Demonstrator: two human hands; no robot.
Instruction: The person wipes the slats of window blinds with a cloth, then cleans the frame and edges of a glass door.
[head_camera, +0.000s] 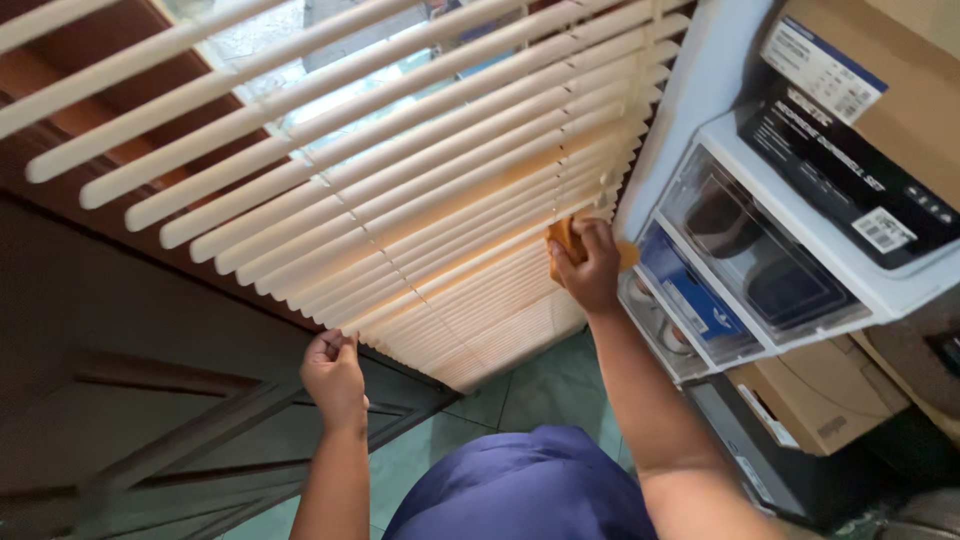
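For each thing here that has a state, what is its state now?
Window blind: lowered, slats open, light passing between.
Orange cloth: held against the slats.
Right hand: closed on the orange cloth.
Left hand: pinching the blind's left edge.
Clear-front boxes: stacked, shut.

A lived-in room of a home is suggested; a window is covered by cream slatted blinds (400, 190), set beside a dark panelled wooden door (150, 420); clear stackable shoe boxes (750, 260) are piled against a pale wall (700, 90); cardboard cartons (815, 400) are stored around them; the floor is laid with green tiles (540, 385).
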